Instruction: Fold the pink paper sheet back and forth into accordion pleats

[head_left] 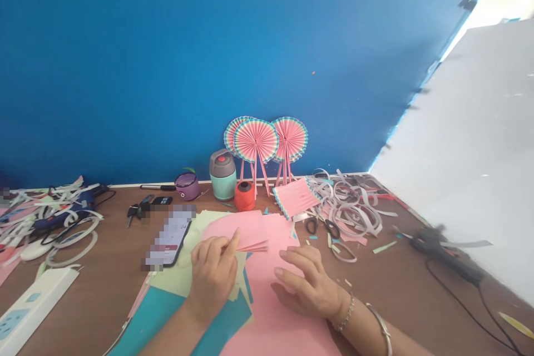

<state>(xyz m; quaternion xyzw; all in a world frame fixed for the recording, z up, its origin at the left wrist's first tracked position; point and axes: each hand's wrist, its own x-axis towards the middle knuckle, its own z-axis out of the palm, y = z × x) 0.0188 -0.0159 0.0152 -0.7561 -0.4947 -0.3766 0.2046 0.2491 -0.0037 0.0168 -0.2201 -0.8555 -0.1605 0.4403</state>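
My left hand (213,278) has its fingers curled at the near edge of a folded pink paper (242,228), with one digit stretched across it. The paper's layers fan apart at its right end. My right hand (306,283) hovers over or rests on a large pink sheet (287,328); its fingers are spread and nothing shows in them. Light green sheets (175,281) and a teal sheet (161,311) lie beneath and beside my left hand. Whatever is under my left fingertips is hidden.
Pleated round fans (256,142) stand against the blue panel (167,67), behind a teal-grey jar (222,175) and red container (245,196). Scissors (321,226) and curled paper strips (354,211) lie right, near a glue gun (446,253). Left are a phone (173,236) and power strip (35,308).
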